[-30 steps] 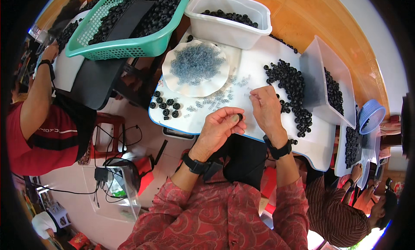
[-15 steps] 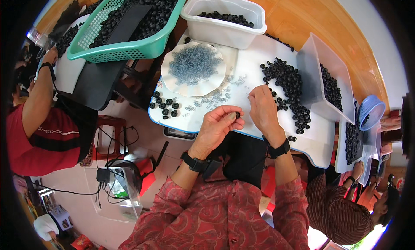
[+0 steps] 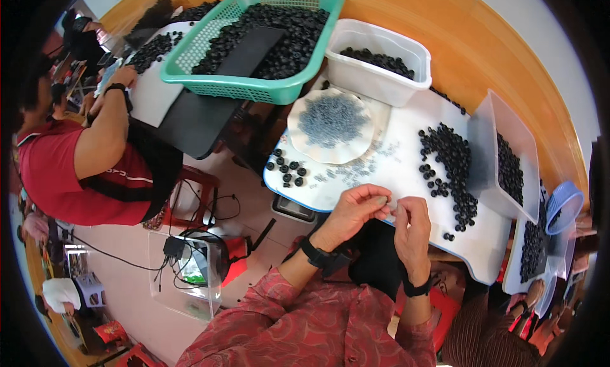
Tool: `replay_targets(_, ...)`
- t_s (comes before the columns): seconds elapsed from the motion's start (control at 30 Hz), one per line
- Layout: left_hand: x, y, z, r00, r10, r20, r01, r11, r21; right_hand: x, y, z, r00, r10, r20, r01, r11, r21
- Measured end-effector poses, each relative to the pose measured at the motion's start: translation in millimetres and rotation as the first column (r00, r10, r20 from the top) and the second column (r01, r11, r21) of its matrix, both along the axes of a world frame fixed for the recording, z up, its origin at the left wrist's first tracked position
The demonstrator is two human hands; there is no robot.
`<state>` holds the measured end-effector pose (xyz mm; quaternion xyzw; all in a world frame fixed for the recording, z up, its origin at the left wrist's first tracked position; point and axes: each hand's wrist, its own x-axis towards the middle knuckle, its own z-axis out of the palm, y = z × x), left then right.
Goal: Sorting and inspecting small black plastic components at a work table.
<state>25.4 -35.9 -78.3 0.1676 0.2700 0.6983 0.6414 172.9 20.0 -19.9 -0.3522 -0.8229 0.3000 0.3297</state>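
Your left hand [image 3: 356, 208] and right hand [image 3: 412, 226] meet at the near edge of the white counter [image 3: 406, 176], just below the middle of the frame. The fingertips of both are drawn together, thumb against forefinger, and they touch each other over something too small to make out; whether the grip of either hand truly pinches a piece, I cannot tell. Each wrist wears a dark band, and your patterned red sleeves come up from the lower edge.

Just above your hands, small grey bits [image 3: 356, 170] lie scattered over the counter. Above them sits a round pale plate [image 3: 333, 122] heaped with the same grey bits. To its lower left a little cluster of black rings [image 3: 287, 170] rests near the counter's left edge. To the right of your hands a long curved heap of black rings [image 3: 454, 170] runs down the counter, beside a clear tray [image 3: 508, 157] that holds more of them.

At the top of the frame a green basket [image 3: 254, 37] is piled with black rings, and a white tub [image 3: 378, 65] stands just right of it. At the left a person in a red shirt [image 3: 70, 170] works at another surface. A small blue basket [image 3: 562, 205] sits at the far right.
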Motion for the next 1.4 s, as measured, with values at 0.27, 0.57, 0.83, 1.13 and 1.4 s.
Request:
replay_targets(0.27,8.9,-1.8,3.8,0.989,-0.031,-0.147,0.025,0.999,-0.043,4.3,-8.6,-3.7,1.0,0.018,0.005,-0.018,0.999,0.043)
replay_targets(0.57,12.6,2.8,13.4,0.998,-0.049,0.042,0.05,0.998,-0.032,16.2,-10.3,-9.5,0.988,-0.065,-0.14,0.045,0.989,-0.139)
replay_targets(0.83,19.9,4.1,10.6,0.986,-0.067,0.152,0.072,0.997,-0.028,23.8,-11.4,-2.5,0.963,-0.044,-0.267,-0.022,0.971,-0.239)
replay_targets(1.13,21.5,2.2,7.7,0.991,-0.068,0.115,0.071,0.997,-0.024,17.9,-10.3,-1.9,0.984,-0.021,-0.177,-0.023,0.97,-0.242)
replay_targets(1.4,18.9,1.7,3.2,0.994,-0.099,0.052,0.1,0.995,-0.007,16.9,-5.8,0.7,0.994,0.015,-0.107,-0.04,0.971,-0.235)
